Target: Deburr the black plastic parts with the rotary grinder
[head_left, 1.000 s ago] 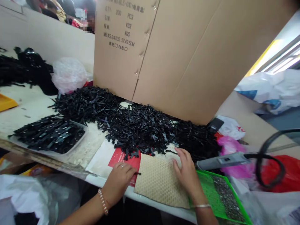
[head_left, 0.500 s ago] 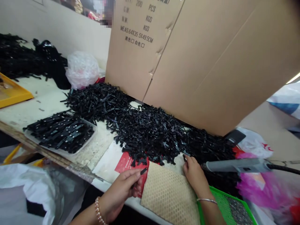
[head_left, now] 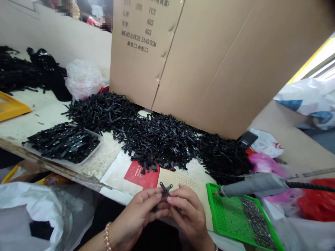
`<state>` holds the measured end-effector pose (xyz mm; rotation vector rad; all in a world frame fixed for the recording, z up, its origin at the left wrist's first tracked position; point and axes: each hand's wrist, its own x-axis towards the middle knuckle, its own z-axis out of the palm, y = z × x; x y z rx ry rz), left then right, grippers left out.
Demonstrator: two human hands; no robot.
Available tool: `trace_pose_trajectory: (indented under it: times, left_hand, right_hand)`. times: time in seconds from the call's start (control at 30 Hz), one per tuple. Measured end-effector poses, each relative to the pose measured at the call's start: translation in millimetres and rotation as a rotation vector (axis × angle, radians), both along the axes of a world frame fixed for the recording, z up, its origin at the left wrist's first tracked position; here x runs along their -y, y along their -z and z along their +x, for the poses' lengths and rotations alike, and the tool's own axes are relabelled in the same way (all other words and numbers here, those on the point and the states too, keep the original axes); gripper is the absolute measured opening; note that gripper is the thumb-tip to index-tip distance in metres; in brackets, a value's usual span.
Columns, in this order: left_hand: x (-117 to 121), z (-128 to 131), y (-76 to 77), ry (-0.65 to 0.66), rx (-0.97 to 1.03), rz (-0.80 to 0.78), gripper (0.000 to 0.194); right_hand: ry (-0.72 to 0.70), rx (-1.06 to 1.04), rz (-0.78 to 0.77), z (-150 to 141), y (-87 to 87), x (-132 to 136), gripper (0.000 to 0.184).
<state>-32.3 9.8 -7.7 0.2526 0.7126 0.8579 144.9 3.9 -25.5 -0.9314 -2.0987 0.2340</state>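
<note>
Just above the table's front edge, my left hand (head_left: 141, 212) and my right hand (head_left: 190, 211) are close together, fingers pinched. Between their fingertips are small black plastic strips (head_left: 165, 188) with holed, rounded ends, crossed in a V. The lower parts are hidden by my fingers. Beyond the hands lies a textured beige mat (head_left: 188, 178), partly covered by them. A large pile of black strips (head_left: 159, 143) spreads behind it. To the right is a green basket (head_left: 213, 209) with small metal parts, and a grey pen-shaped power tool (head_left: 243, 188) rests across its far edge.
A clear tray (head_left: 98, 148) of black strips with shiny dots stands at the left. A tall cardboard box (head_left: 199, 62) leans behind the piles. A black phone-like object (head_left: 247, 139), plastic bags (head_left: 83, 78) and a yellow tray (head_left: 13, 108) lie around the table.
My right hand has come from the pile's edge back to my left hand, bringing a second strip against the first. The view has shifted right, showing more of the green basket.
</note>
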Motion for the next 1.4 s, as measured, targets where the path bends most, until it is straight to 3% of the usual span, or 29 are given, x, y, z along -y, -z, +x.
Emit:
trace_pose_trajectory:
  times: [0.23,0.33,0.47,0.6,0.7,0.9,1.1,1.17,1.27,1.33,1.4]
  left_hand:
    - [22.5,13.1,-5.7,-0.063,0.012,0.028,0.024]
    - [27.0,19.1,-6.7,-0.094,-0.015,0.022,0.028]
    - [28.0,22.1,-10.9,-0.103,-0.013,0.08,0.03]
    - [32.0,22.8,-13.2,-0.107,-0.025,0.099,0.032]
    - [37.0,23.7,-11.3,-0.061,-0.076,0.165,0.034]
    - [41.3,22.3,-1.9,-0.005,-0.152,0.189,0.038]
    - [36.2,13.1,7.2,-0.157,-0.234,0.152,0.039]
    - [31.8,9.3,8.8,-0.198,-0.271,0.15,0.041]
    - [24.5,5.1,10.7,-0.211,-0.311,0.167,0.044]
    - [20.5,3.9,11.5,-0.209,-0.308,0.188,0.042]
    - [17.3,4.1,11.6,-0.223,-0.314,0.21,0.039]
  right_hand:
    - [0.09,0.108,0.072,-7.2,-2.1,21.9,0.028]
    - [0.06,0.093,0.004,-9.9,-5.0,30.9,0.03]
    - [0.005,-0.263,-0.216,-9.3,7.8,38.4,0.038]
    - [0.204,-0.685,-0.442,-15.3,22.0,34.2,0.036]
    - [0.226,-0.698,-0.577,-21.8,16.6,28.7,0.026]
    - [0.199,-0.754,-0.62,-29.8,10.2,33.9,0.025]
    - [0.325,-0.98,-0.594,-16.7,12.1,25.2,0.033]
    - [0.337,-0.853,-0.611,-1.2,8.4,14.0,0.04]
    - [0.356,-0.366,-0.608,29.7,9.5,-3.0,0.037]
    - [0.396,-0.008,-0.506,47.5,15.8,-10.5,0.028]
    - [0.431,0.207,-0.335,55.6,22.8,-12.9,0.026]
